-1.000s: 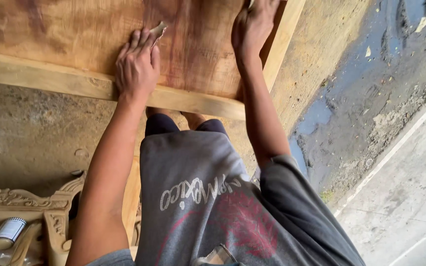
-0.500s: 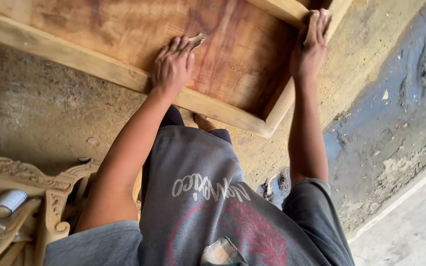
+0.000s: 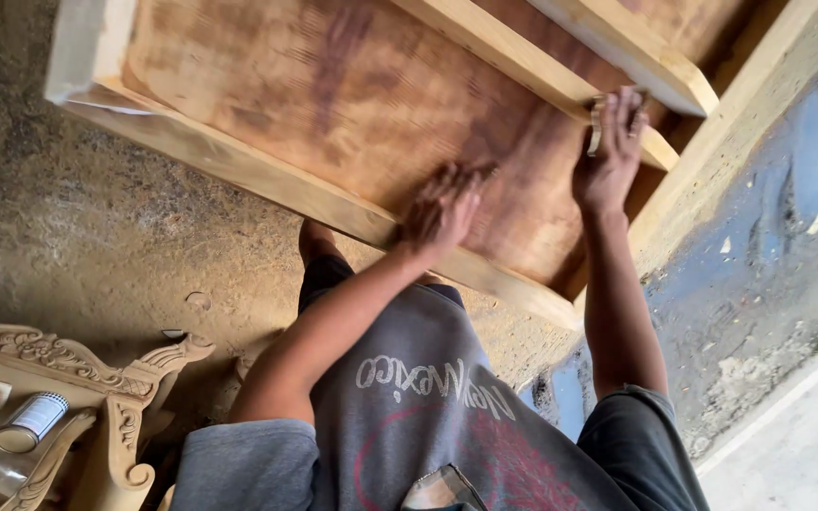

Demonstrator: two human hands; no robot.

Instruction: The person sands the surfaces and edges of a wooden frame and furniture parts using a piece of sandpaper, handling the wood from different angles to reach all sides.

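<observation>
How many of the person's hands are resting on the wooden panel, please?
2: the left hand lies flat near the panel's front rail, and the right hand presses a small pad against the crossbar.

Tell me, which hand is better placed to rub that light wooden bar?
Probably the right hand: it presses a small pale piece against the light wooden bar. The left hand lies blurred on the reddish panel, apart from that bar.
</observation>
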